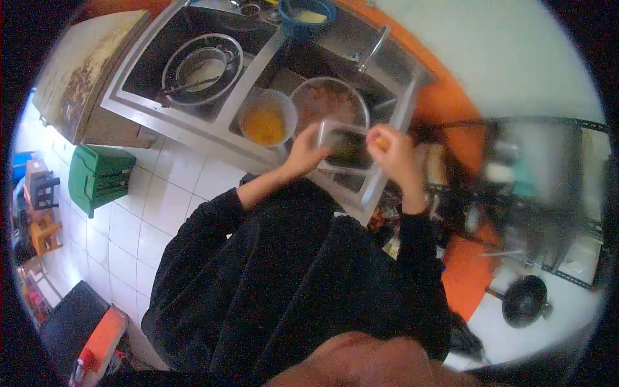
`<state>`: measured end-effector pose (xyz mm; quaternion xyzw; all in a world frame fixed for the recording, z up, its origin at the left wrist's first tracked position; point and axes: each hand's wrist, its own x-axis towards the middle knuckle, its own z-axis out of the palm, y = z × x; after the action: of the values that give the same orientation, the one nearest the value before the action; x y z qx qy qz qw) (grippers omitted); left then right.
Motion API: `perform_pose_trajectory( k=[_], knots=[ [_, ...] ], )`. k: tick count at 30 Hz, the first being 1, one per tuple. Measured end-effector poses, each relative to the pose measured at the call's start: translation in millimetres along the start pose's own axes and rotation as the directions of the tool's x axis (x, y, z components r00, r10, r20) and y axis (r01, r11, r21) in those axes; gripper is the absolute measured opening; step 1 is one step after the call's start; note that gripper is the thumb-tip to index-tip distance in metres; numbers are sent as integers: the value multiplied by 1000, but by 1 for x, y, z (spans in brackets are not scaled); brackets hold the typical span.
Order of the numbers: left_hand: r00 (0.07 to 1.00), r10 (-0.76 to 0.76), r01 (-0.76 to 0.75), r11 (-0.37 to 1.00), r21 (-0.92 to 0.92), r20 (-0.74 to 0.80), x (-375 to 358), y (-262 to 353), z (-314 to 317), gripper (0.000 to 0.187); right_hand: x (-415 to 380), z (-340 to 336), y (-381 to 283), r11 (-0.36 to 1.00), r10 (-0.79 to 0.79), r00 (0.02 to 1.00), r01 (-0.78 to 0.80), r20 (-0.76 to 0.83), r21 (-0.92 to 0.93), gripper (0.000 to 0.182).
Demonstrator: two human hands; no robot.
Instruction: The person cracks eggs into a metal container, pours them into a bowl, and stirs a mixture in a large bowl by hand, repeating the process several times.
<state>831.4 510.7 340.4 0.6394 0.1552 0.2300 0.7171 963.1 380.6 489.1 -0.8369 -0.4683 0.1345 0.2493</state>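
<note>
From the head view, I see the left hand (306, 153) gripping the left edge of a clear rectangular plastic container (329, 135), apparently to steady it. The right hand (398, 155) curls around a small orange item (382, 142) by its right edge; blur hides whether they touch. The container sits over the near right of a grey metal sink (193, 131), perhaps so drips fall inside. A translucent round tub (271, 100) with orange-yellow contents stands left, within easy reach.
</note>
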Motion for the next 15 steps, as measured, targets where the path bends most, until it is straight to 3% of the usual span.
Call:
perform_pose_trajectory(
  k=[2,8,15],
  knots=[
    [997,-80,80,995,-54,-6,-1,-1,1,50,0,1,-4,999,15,999,-13,-48,52,13],
    [999,-33,33,999,25,27,-2,-4,0,49,-1,7,2,1000,-7,997,9,-79,28,14],
    [996,-81,81,997,-14,25,-4,-8,3,48,-4,9,19,996,84,996,-84,31,19,15]
  ],
)
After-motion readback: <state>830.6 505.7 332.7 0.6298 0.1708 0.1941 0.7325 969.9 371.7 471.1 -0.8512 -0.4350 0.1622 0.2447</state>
